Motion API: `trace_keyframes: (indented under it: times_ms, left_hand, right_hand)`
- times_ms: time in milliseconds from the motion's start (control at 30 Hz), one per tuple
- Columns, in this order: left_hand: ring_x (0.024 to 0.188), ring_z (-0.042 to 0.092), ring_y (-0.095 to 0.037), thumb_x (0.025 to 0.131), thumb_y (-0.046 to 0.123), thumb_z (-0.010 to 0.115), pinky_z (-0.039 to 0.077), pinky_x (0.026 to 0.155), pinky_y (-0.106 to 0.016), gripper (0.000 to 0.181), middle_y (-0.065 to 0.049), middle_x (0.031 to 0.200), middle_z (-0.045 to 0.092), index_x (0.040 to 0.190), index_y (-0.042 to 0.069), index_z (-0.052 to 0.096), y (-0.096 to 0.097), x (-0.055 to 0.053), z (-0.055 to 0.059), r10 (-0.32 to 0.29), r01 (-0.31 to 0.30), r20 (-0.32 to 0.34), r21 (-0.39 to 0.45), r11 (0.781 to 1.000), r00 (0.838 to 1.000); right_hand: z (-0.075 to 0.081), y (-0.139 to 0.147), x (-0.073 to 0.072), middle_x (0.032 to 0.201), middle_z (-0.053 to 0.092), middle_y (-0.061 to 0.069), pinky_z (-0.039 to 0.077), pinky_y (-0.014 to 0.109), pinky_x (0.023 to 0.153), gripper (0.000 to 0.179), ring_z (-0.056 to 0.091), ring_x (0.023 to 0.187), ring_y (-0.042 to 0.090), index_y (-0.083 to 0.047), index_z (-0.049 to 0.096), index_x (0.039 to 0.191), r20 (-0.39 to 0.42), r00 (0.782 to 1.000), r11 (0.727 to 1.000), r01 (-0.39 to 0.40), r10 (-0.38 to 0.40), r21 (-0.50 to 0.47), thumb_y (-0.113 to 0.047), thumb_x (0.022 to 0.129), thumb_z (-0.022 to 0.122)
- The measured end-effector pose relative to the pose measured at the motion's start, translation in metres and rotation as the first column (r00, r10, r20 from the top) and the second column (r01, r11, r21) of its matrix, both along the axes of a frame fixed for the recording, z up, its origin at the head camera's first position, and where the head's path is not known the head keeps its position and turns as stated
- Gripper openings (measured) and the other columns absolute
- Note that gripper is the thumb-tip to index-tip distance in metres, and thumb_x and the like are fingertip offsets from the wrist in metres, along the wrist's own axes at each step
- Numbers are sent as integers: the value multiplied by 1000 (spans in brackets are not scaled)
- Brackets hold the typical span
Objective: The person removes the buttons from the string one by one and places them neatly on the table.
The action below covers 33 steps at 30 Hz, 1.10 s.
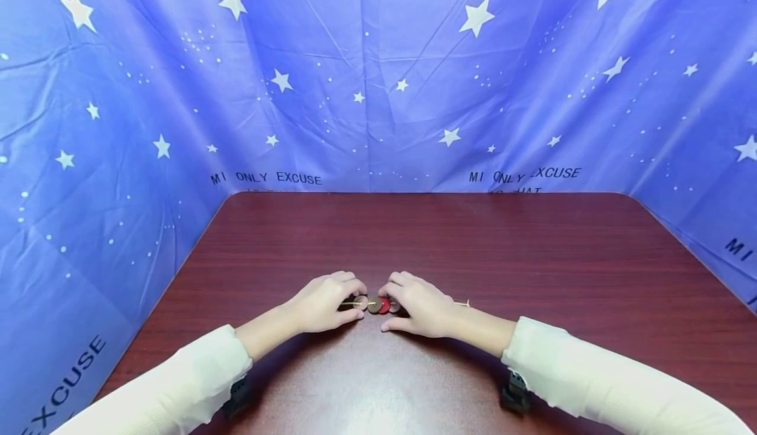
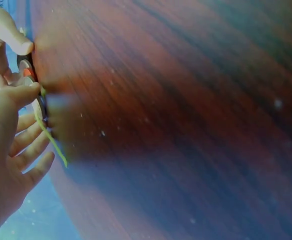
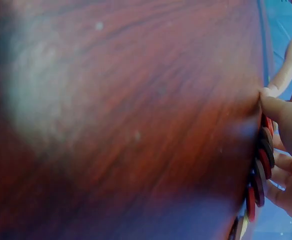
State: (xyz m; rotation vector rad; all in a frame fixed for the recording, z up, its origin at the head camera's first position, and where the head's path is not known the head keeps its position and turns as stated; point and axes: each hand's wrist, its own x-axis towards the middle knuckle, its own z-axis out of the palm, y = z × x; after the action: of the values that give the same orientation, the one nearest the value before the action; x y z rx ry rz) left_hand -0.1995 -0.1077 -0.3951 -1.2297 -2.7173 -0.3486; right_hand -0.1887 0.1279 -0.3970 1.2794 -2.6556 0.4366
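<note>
"Star-printed blue curtain (image 1: 367, 47) behind the worktop (image 1: 414, 238). Any writing?"

"Seen from the string of discs (image 1: 374, 305), MI ONLY EXCUSE runs toward half past ten and again, creased, toward two o'clock. EXCUSE sits near half past eight, MI near three."

"And the hands?"

"String on the worktop between them: left hand (image 1: 328, 302) at nine o'clock, thumb and fingers pinching a disc beside the yellow cord (image 1: 350, 303); right hand (image 1: 426, 307) at three, half-open, curled round the row, how tightly I cannot tell."

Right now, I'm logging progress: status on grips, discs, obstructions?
Left grip, right grip both on discs. Discs overlap along yellow cord. Nothing visibly blocking.
</note>
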Motion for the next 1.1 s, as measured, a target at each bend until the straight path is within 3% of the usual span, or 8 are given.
trace_keyframes:
  times_ms: [367,700,900,1100]
  left_hand:
    - [85,58,-7,85,33,71,52,74,-26,20,7,92,63,97,18,66,1,0,-1,9,-9,9,21,1000,1000]
    - [84,58,-6,84,32,71,52,73,-25,17,8,91,63,95,20,66,1,0,-2,27,-28,42,40,999,999]
    - [84,62,-6,85,29,71,53,75,-23,16,8,91,65,97,19,66,0,2,1,32,-40,103,85,996,994]
    - [80,63,-4,86,21,71,53,75,-21,14,7,85,67,98,16,66,-2,0,5,-16,-28,210,202,979,978]
  right_hand:
    - [-4,-10,0,92,61,-4,49,18,74,35,54,83,7,-12,67,103,56,998,995,40,-36,-88,-36,80,76]
    - [-8,-13,-1,88,64,-6,49,28,76,28,52,79,6,-15,69,96,-24,997,992,64,-67,-112,-35,79,77]
    - [-6,-11,-1,83,65,-8,47,26,75,22,53,78,7,-17,69,93,-6,998,985,64,-66,-160,-32,79,78]
    - [-2,-6,-4,80,64,-6,45,19,69,20,55,77,11,-16,70,92,18,1000,970,10,-6,-242,-27,79,78]
